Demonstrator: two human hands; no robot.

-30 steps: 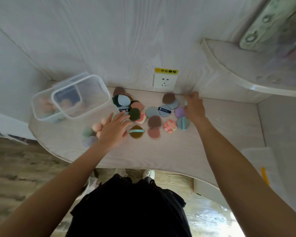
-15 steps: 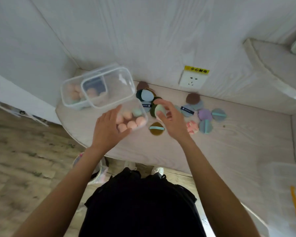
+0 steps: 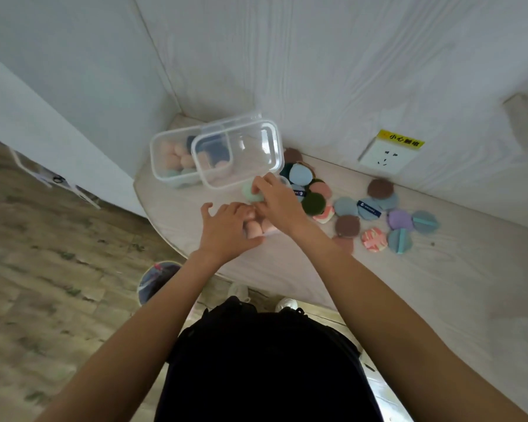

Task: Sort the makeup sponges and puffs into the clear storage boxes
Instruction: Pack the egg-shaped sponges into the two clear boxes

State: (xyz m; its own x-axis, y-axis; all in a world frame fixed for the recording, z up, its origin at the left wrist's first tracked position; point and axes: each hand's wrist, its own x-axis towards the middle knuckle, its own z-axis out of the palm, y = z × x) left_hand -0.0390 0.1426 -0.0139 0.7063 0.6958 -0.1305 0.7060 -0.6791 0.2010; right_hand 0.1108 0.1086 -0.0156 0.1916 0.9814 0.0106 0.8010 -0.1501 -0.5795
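My right hand (image 3: 279, 202) pinches a pale green sponge (image 3: 247, 192) just in front of the clear storage boxes. My left hand (image 3: 226, 231) lies beside it with fingers spread, touching a few pink sponges (image 3: 253, 232) on the table. One clear box (image 3: 165, 169) at the back left holds pink and teal sponges. A second clear box (image 3: 258, 138) leans over it, tipped toward me. Flat round puffs lie to the right, among them a dark green puff (image 3: 314, 204), a light blue puff (image 3: 301, 175) and a purple puff (image 3: 399, 219).
The pale table (image 3: 439, 284) fits into a wall corner, and its curved front edge runs left of my hands. A wall socket (image 3: 384, 158) with a yellow label sits above the puffs. A round bin (image 3: 156, 280) stands on the floor below the edge.
My right hand has come left from the puffs and now grips a green sponge by the boxes. My left hand stays at the pink sponges. My view has swung left.
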